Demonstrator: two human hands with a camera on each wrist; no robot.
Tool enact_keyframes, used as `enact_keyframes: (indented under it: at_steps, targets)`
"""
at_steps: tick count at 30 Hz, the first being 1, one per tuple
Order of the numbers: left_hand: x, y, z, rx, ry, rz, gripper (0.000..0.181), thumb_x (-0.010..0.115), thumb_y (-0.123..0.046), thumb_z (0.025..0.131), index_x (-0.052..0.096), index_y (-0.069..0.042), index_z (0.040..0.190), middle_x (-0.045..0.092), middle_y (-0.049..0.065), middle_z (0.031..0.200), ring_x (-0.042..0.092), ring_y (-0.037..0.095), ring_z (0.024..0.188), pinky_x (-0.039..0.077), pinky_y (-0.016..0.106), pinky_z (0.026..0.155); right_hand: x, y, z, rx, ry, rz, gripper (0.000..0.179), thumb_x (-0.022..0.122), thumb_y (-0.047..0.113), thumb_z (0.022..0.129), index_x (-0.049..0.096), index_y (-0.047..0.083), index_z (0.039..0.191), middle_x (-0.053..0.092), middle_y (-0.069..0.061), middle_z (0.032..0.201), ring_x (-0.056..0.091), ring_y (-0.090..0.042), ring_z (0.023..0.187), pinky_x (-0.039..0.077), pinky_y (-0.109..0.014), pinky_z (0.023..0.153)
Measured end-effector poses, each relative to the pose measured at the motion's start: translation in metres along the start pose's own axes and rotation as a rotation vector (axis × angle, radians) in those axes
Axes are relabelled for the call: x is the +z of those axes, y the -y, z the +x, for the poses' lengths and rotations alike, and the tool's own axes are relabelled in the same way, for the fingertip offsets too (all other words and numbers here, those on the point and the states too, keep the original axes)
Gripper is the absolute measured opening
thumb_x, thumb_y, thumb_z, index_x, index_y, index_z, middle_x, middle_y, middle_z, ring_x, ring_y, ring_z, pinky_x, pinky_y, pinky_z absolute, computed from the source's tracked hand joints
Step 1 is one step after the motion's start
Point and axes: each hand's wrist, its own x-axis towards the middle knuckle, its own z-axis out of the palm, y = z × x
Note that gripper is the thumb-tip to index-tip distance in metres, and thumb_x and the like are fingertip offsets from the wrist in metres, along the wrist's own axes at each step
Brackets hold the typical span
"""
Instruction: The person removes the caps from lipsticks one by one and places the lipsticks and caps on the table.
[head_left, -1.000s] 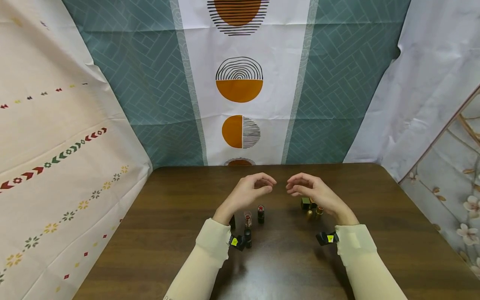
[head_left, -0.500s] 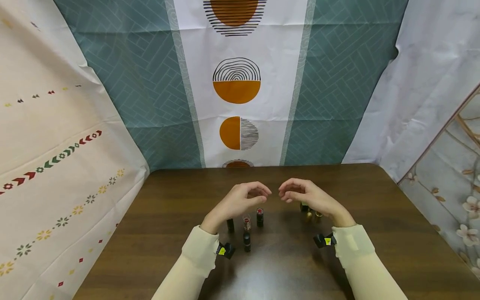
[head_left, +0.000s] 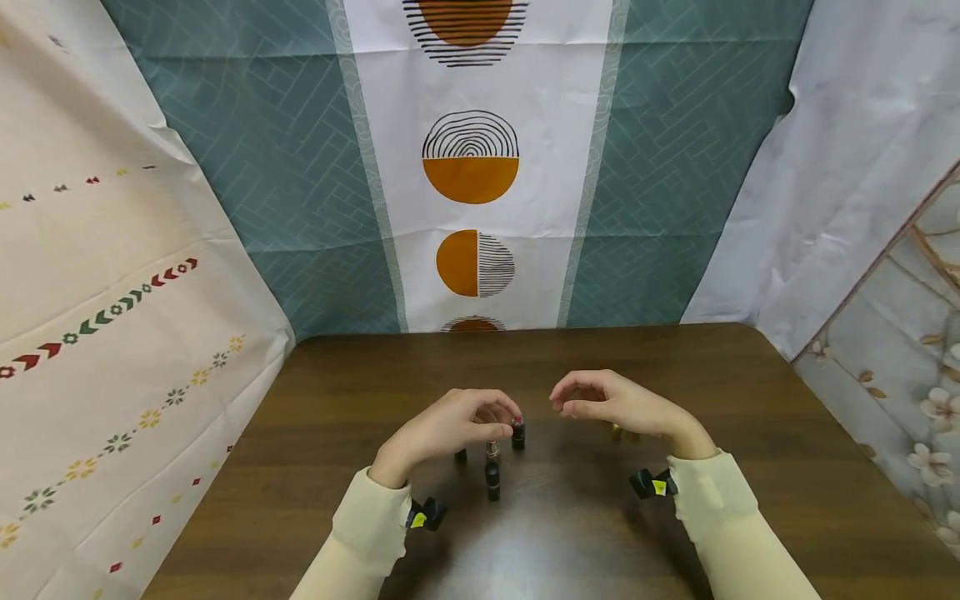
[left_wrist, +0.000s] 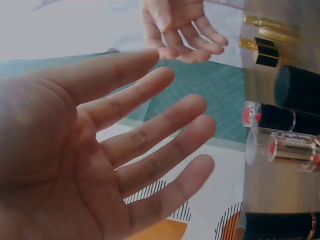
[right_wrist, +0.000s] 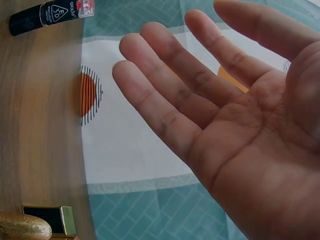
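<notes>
My left hand (head_left: 453, 427) hovers over a small group of lipsticks with relaxed, slightly bent fingers and nothing in its grasp. Near its fingertips stands a black lipstick with a red top (head_left: 518, 437). Beside that are a clear-capped lipstick (left_wrist: 295, 150), partly covered by the hand in the head view, and a black tube (head_left: 492, 482). Another black tube (head_left: 461, 456) is mostly hidden under the hand. My right hand (head_left: 622, 404), also holding nothing, is raised with loosely bent fingers near several gold pieces. Among them are a gold tube (right_wrist: 25, 226) and a black-and-gold square-topped piece (left_wrist: 266, 52).
Everything stands on a brown wooden table (head_left: 570, 542) with rounded far corners. A patterned teal and white cloth (head_left: 480, 217) hangs behind it. Pale cloths hang on the left (head_left: 142, 400) and right (head_left: 757, 233). Each wrist carries a small black camera.
The left hand has moved left and down towards the front, now covering part of the lipsticks. The right hand has shifted left and lower, hiding more of the gold pieces.
</notes>
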Motion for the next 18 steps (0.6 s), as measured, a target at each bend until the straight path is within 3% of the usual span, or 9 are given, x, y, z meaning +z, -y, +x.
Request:
enact_keyframes:
  at_steps: [8,11,18]
  targets:
    - [0.006,0.006,-0.011,-0.023,0.083,0.043,0.024,0.075,-0.024,0.099,0.072,-0.018,0.122,0.072,-0.007,0.104,0.066,0.011,0.097,0.053,0.031,0.085,0.007,0.001,-0.002,0.014,0.045,-0.038,0.023,0.065,0.020,0.105,0.067,0.015,0.127,0.069,-0.003,0.122,0.066,-0.029,0.115,0.053,-0.034,0.096]
    - [0.007,0.007,-0.011,-0.032,0.105,0.053,0.025,0.078,-0.021,0.095,0.072,-0.020,0.119,0.072,-0.008,0.104,0.067,0.017,0.101,0.054,0.035,0.089,0.008,0.001,-0.002,0.021,0.083,-0.034,0.024,0.066,0.021,0.104,0.067,0.017,0.127,0.069,-0.002,0.123,0.066,-0.029,0.116,0.054,-0.034,0.096]
    - [0.010,0.006,-0.012,-0.062,0.168,0.078,0.030,0.084,-0.014,0.089,0.073,-0.022,0.115,0.072,-0.009,0.107,0.066,0.026,0.108,0.053,0.036,0.093,0.012,-0.001,-0.002,0.026,0.170,0.034,0.026,0.066,0.017,0.104,0.066,0.011,0.129,0.067,-0.007,0.124,0.065,-0.033,0.116,0.055,-0.034,0.096]
